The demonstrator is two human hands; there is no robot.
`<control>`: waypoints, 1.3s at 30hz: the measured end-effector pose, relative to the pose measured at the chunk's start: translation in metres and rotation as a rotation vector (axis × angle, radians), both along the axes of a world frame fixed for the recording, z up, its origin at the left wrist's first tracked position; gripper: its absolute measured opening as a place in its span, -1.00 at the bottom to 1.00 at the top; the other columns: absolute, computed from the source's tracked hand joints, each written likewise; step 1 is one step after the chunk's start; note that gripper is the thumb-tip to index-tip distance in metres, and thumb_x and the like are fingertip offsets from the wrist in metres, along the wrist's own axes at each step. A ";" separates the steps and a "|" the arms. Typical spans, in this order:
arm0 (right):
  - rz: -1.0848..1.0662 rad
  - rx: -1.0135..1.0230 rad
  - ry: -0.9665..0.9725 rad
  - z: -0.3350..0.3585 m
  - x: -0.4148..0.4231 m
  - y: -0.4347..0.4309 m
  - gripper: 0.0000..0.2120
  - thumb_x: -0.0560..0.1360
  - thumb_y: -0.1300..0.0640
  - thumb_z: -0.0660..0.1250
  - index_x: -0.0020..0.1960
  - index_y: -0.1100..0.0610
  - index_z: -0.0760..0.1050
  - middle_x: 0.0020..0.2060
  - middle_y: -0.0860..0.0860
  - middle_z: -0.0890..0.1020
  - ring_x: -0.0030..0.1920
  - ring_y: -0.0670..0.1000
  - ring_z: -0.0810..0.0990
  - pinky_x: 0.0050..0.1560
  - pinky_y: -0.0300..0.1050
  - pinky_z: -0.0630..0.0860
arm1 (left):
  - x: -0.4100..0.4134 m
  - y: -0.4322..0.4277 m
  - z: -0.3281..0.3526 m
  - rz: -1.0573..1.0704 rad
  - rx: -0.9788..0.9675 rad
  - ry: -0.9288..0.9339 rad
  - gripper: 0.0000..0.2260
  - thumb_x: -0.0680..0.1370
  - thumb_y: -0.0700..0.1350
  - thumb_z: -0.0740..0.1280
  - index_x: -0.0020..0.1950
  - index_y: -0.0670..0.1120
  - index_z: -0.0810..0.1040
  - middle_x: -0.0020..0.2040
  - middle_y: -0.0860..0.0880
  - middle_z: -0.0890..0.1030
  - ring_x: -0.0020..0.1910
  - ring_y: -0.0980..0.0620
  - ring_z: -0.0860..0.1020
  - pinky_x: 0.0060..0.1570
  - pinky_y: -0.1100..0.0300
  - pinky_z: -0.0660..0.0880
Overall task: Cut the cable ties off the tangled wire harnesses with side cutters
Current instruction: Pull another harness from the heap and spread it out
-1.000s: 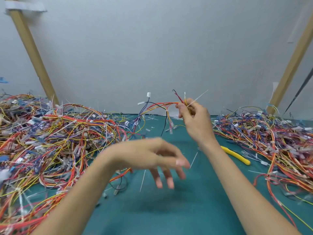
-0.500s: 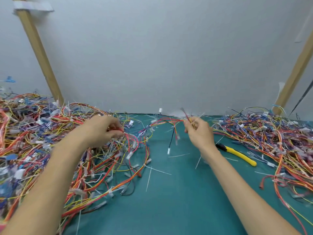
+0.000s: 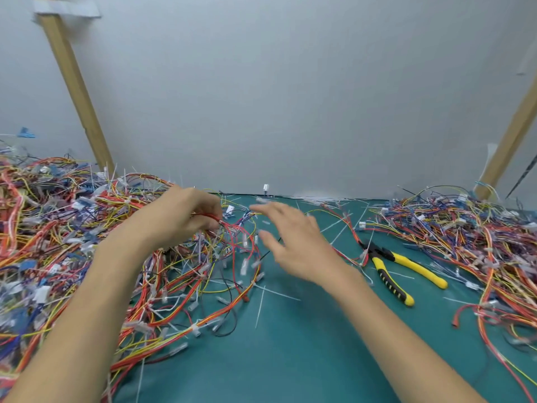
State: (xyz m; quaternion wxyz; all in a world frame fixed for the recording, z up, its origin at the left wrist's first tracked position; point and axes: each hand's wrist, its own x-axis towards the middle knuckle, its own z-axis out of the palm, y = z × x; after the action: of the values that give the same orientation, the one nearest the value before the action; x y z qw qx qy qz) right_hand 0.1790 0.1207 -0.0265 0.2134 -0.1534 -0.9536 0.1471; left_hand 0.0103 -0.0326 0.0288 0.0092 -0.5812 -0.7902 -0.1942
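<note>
The left hand (image 3: pixel 186 219) is sunk into the near edge of the big heap of wire harnesses (image 3: pixel 72 242) on the left of the green desk (image 3: pixel 290 359), its grip pinching a red wire (image 3: pixel 229 228) that arcs out of the tangle toward the middle. The right hand (image 3: pixel 293 242) hovers just beside that loop, blurred, its grip spread with the fingers fanned and nothing in it. The side cutters (image 3: pixel 395 266), yellow and black in the handles, lie flat on the desk to the right of that hand, apart from it, with their nose pointing toward the back wall and a stray red lead crossing just beside the tip. A second heap of harnesses (image 3: pixel 465 242) fills the right side. White cut ties (image 3: pixel 261 306) are strewn over the bare green between the heaps (a fair sign that some cutting is already done).

The step in hand looks like choosing and drawing out the next harness, not cutting: no tool is held. The next move would call for the left hand to lift its wire clear enough that a tie shows plainly, and for the right hand to either help untangle the loop or go over for the cutters. Whichever tie is meant cannot be told from here; the small white pieces among the wires are too blurred to sort ties from connectors.
</note>
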 end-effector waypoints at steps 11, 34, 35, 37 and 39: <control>-0.051 -0.255 0.041 -0.033 0.001 0.017 -0.87 0.59 -0.07 0.22 0.08 -0.06 0.40 -0.44 -0.09 0.43 -0.31 -0.11 0.42 -0.15 0.00 0.43 | 0.008 0.000 -0.003 0.003 0.119 -0.055 -0.92 0.53 -0.07 0.42 -0.16 0.07 0.60 -0.37 0.10 0.61 -0.34 0.15 0.54 -0.25 0.26 0.43; -0.259 -0.162 0.303 -0.010 0.005 0.029 -0.86 0.53 -0.04 0.29 -0.09 -0.04 0.60 -0.26 -0.12 0.64 -0.17 0.06 0.58 -0.12 -0.04 0.52 | 0.022 0.022 0.002 0.242 -0.123 -0.281 -0.57 0.60 0.16 0.11 -0.25 -0.03 0.62 -0.18 -0.02 0.58 0.07 -0.09 0.55 0.03 0.04 0.34; -0.230 -0.184 0.309 -0.009 0.005 0.029 -0.87 0.53 -0.02 0.29 -0.10 -0.04 0.61 -0.25 -0.13 0.65 -0.17 0.04 0.59 -0.11 -0.03 0.53 | 0.031 0.023 -0.002 0.230 -0.013 -0.116 -0.48 0.62 0.20 0.03 -0.24 -0.04 0.64 -0.16 -0.03 0.58 0.00 -0.05 0.53 0.09 0.02 0.31; -0.181 -0.204 0.333 -0.007 0.006 0.029 -0.87 0.52 0.01 0.31 -0.14 -0.03 0.61 -0.28 -0.16 0.65 -0.19 -0.02 0.59 -0.12 -0.06 0.53 | 0.045 0.025 -0.009 0.152 0.191 0.100 -0.65 0.64 0.06 0.13 -0.11 -0.07 0.62 -0.10 -0.05 0.60 -0.02 -0.07 0.53 0.10 0.03 0.37; -0.151 -0.198 0.354 -0.005 0.007 0.028 -0.87 0.50 0.03 0.33 -0.17 -0.03 0.62 -0.34 -0.17 0.63 -0.25 -0.06 0.57 -0.18 -0.10 0.52 | 0.053 0.036 -0.017 0.050 0.229 0.080 -0.87 0.60 -0.10 0.26 0.02 -0.11 0.58 -0.03 -0.05 0.63 0.03 -0.08 0.56 0.07 0.05 0.43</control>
State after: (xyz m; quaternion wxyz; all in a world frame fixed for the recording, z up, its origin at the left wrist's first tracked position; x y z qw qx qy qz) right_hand 0.1863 0.1486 -0.0319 0.3718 -0.2164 -0.8679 0.2484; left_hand 0.0631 0.0034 0.0121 0.1118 -0.5636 -0.7762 -0.2597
